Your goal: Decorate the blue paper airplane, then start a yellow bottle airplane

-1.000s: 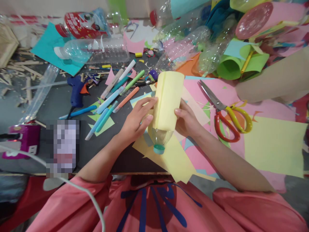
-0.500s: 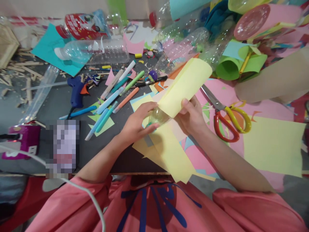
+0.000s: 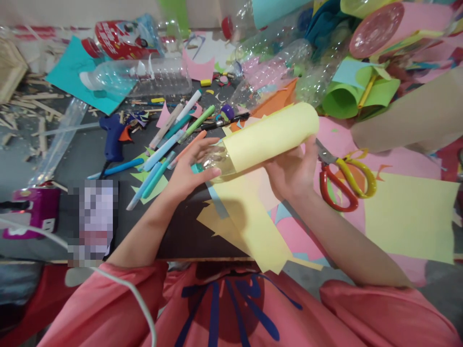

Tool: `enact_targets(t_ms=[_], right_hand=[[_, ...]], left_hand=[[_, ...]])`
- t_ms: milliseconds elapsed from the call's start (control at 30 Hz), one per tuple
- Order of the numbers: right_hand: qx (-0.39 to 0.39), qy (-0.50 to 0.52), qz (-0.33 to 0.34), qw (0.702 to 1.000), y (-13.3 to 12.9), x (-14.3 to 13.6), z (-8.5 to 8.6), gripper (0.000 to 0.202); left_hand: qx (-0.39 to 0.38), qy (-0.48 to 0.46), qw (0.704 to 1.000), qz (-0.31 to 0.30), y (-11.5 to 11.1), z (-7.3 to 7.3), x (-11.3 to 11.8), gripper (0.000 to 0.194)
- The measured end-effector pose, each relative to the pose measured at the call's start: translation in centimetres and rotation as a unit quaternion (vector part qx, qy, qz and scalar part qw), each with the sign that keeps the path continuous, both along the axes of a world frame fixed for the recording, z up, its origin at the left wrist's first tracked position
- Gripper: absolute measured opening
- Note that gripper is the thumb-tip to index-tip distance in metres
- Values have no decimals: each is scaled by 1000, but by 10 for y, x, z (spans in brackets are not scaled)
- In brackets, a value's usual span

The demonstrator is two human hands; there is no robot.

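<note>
Between my hands lies a clear plastic bottle [image 3: 224, 163] with a teal cap, its body wrapped in pale yellow paper [image 3: 271, 140]. The bottle is held nearly level above the table, cap to the left. My left hand [image 3: 190, 171] is closed around the bare neck end near the cap. From below, my right hand [image 3: 292, 168] grips the papered body, thumb up near its right end; some of its fingers are hidden behind the bottle. Right of that hand, scissors [image 3: 334, 161] with a red and a yellow handle rest on pink paper [image 3: 349, 140].
Several markers [image 3: 162, 149] and a blue glue gun [image 3: 113, 137] lie to the left, near a phone [image 3: 97, 219]. Clear bottles [image 3: 162, 77] and a red-labelled bottle [image 3: 123, 38] lie at the back. Yellow paper [image 3: 408, 217] is at the right; a white cable [image 3: 119, 282] crosses the lower left.
The wrapped bottle has turned from a steep slant to nearly level, showing its neck and cap. My left hand moved left along the neck; my right hand slid right, under the body.
</note>
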State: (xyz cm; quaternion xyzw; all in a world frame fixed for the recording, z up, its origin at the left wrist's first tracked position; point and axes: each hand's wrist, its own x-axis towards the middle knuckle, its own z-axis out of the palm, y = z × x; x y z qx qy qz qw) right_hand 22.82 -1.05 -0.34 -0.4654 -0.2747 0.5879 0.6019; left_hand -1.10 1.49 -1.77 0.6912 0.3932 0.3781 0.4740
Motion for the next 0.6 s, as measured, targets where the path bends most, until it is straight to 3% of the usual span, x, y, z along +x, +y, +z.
enact_targets(t_ms=[133,200,300,467,600], right_hand=[[30,-24,-8,999,2,5,-3,60],[41,-57,6,998,1,6,-5,64],[49,-83,-10,995,0,7,-6,63],[55,-17,-10,998,2,6,-4,55],[23,-19,31,999,2,1,-5,62]], left_hand=[[54,-64,994,63,9,-15,-7,71],[61,-77,991,86,10,-18,-10,62],[49,-113,985,122,9,-15,-12,50],[27,-152,977,147,7,-8,-7,45],[-21,-192,952,237,7,0,1,49]])
